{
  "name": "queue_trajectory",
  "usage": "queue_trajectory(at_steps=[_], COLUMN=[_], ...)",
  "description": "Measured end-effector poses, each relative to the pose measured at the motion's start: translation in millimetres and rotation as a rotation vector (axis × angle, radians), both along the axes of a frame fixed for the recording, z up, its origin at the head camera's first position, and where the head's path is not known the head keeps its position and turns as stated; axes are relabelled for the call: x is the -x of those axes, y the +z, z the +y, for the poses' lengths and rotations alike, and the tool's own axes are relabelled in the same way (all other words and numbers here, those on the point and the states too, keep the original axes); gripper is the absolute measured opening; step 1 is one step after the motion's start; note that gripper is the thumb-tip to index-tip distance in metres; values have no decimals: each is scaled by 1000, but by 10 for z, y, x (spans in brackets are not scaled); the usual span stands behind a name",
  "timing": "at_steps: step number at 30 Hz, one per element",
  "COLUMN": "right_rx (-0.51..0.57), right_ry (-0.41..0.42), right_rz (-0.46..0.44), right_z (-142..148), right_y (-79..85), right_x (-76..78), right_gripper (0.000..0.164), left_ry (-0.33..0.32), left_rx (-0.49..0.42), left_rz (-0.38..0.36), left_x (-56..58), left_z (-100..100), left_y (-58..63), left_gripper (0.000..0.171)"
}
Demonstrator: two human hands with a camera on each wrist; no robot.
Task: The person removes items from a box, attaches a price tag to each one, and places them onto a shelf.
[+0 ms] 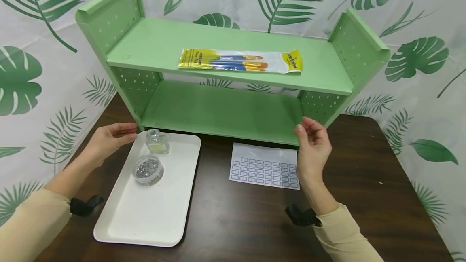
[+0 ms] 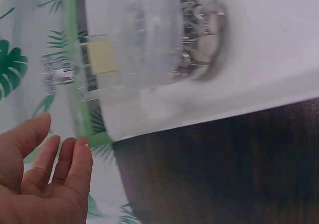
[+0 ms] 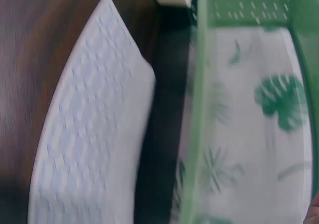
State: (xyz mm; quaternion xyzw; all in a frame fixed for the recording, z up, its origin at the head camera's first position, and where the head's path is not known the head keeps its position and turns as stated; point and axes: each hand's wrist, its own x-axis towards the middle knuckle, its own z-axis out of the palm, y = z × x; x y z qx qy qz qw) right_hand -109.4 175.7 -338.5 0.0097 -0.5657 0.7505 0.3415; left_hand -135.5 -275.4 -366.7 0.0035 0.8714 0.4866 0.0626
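A green two-tier metal shelf [image 1: 225,108] with perforated side panels stands at the back of the table. My left hand [image 1: 111,140] is beside its lower left front corner, fingers loosely bent and nothing in them; the left wrist view shows the same hand [image 2: 55,169] with fingers apart. My right hand [image 1: 314,148] is raised at the shelf's lower right front corner, overlapping it in the head view, with thumb and fingers loosely bent. Only a bit of that hand [image 3: 313,211] shows in the right wrist view. A pack of paintbrushes [image 1: 240,60] lies on the top tier.
A white tray [image 1: 156,213] on the left holds a square glass bottle [image 1: 158,144] and a round clear tub [image 1: 148,170] of silvery pieces. A sheet of printed labels [image 1: 263,167] lies on the dark table [image 1: 240,221] before the shelf. Leaf-patterned cloth [image 1: 418,19] hangs behind.
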Motion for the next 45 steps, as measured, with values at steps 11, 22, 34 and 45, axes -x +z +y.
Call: queue_trajectory(at_steps=[11,22,34,45], right_rx=[-187,-410,-591,-820], right_ry=[327,608,777,816], right_rz=[-225,-287,-375,-383], right_z=[-942,-1580,-2053,-2337], right_y=[-291,-518,-657,-742], right_x=[-87,-159,-138,-75], right_gripper=[25,26,37,54], left_ry=[25,32,33,40], left_rx=[69,89,110,95], left_rz=[-24,-29,-68,-51], left_x=[29,-2,-17,-34], left_z=[11,45,26,30], left_y=[-197,-266,-291,-311], left_gripper=[52,50,47,44])
